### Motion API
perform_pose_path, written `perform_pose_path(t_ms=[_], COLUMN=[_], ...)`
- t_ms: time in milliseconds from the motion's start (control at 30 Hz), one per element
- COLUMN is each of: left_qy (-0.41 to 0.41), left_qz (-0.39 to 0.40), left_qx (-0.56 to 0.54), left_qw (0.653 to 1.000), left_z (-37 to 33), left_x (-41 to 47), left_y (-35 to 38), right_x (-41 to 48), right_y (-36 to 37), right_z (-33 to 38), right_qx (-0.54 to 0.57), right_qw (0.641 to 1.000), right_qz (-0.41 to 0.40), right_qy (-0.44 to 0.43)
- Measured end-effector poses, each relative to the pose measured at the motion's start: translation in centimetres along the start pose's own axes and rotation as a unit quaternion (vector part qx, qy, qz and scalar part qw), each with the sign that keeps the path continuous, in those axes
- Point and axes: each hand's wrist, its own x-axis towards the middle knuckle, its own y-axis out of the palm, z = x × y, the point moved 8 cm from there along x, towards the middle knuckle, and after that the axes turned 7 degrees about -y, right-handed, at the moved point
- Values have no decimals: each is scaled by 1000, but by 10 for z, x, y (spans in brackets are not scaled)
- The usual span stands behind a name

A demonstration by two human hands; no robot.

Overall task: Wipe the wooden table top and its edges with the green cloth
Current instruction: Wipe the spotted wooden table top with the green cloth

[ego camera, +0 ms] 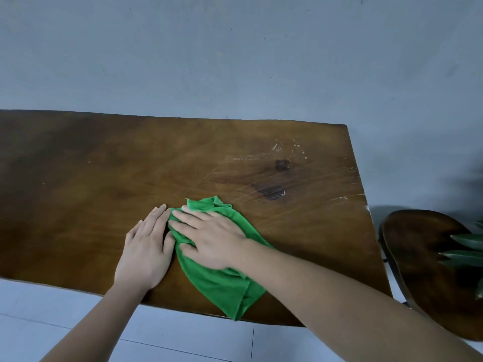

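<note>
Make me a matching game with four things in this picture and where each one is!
Things:
1. green cloth
2. left hand
3. right hand
4. leaves

Places:
A. flat on the bare table, beside the cloth
B. on top of the cloth, pressing it
C. far right, over the dark stool
D. spread on the table, reaching its near edge

Pairs: 1-D, 2-A, 3-B, 4-C.

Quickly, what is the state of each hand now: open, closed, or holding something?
Left hand: open, flat on the wooden table beside the green cloth.
Right hand: open, spread fingers pressing the green cloth.
</note>
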Motion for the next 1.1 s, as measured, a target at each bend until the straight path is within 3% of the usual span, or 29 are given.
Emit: perform_pose_path(t_ms=[133, 300, 467, 633, 733, 933, 1100], left_qy=[-2, -9, -11, -8, -8, -7, -3], left_qz=[-4, 1, 3, -3, 2, 0, -4], left_qx=[5, 7, 3, 3, 3, 2, 4], left_qw=[1000, 1000, 1000, 1000, 1000, 1000, 1000], left_z=[0, 0, -1, 0, 2, 0, 2], left_x=[0, -1, -1, -1, 0, 0, 0], left_y=[0, -1, -1, -1, 0, -1, 0], right_x=[-6, -64, -146, -158, -131, -35, 44], right_y=[-20, -59, -87, -88, -87, -62, -31], right_z=[-68, -200, -322, -350, -321, -191, -79], right_qx=[-11, -27, -36, -20, -27, -50, -31], right_qw=[999, 982, 941, 912, 925, 983, 999], right_qz=[5, -31, -57, -62, -60, -19, -2], right_qy=[40, 184, 331, 405, 375, 176, 21])
